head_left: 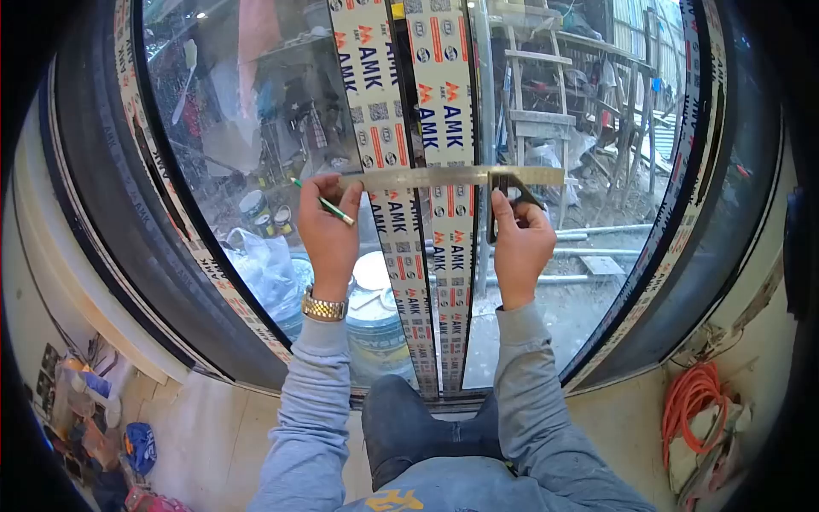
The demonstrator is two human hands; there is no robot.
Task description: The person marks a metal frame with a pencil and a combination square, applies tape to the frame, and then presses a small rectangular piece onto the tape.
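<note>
A combination square lies level across two door stiles that are covered in AMK-printed protective film. Its steel blade spans both stiles, and its dark head is on the right. With thumb and fingers, my left hand pinches the blade's left end; a green-and-white pencil also sits between its fingers. Gripping the head is my right hand, its thumb up near the blade. Whether the blade presses flat on the film cannot be told.
Glass panes stand on both sides of the stiles. Outside are a wooden ladder and buckets. An orange hose is coiled on the floor at right; clutter and a blue bag lie at left.
</note>
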